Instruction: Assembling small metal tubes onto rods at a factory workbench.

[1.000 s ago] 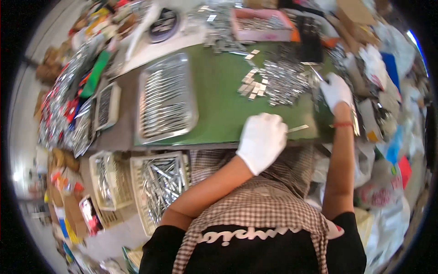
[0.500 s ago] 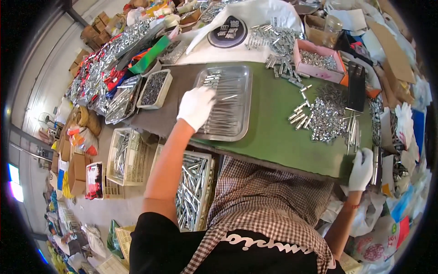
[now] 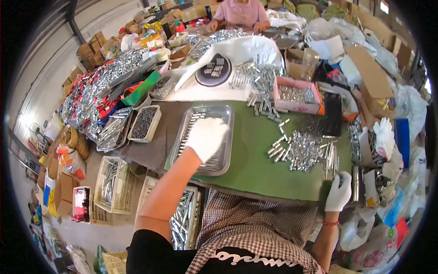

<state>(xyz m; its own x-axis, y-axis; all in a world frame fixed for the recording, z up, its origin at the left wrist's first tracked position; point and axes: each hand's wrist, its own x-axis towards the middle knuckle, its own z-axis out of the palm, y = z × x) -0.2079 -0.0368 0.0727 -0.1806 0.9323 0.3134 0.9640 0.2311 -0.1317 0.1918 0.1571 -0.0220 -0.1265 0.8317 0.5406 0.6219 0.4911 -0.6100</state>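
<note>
over the far feed, my gloved left hand (image 3: 207, 139) lies across the tray (image 3: 229, 150), back up; its fingers are hidden, so i cannot tell whether it grasps a rod. the rods (image 3: 183, 137) lie side by side in that tray, showing past the hand's left edge. i judge them light, stiff and slick, hard to break but quick to roll; a pinch at mid-length should keep one level. my right hand (image 3: 339, 192) is at the table's (image 3: 255, 169) near right corner, fingers bent, just below some pins (image 3: 331, 157); i cannot tell if it holds anything. farther out are a metal heap (image 3: 301, 148), a pink box (image 3: 292, 106) and a co-worker (image 3: 237, 16).
</note>
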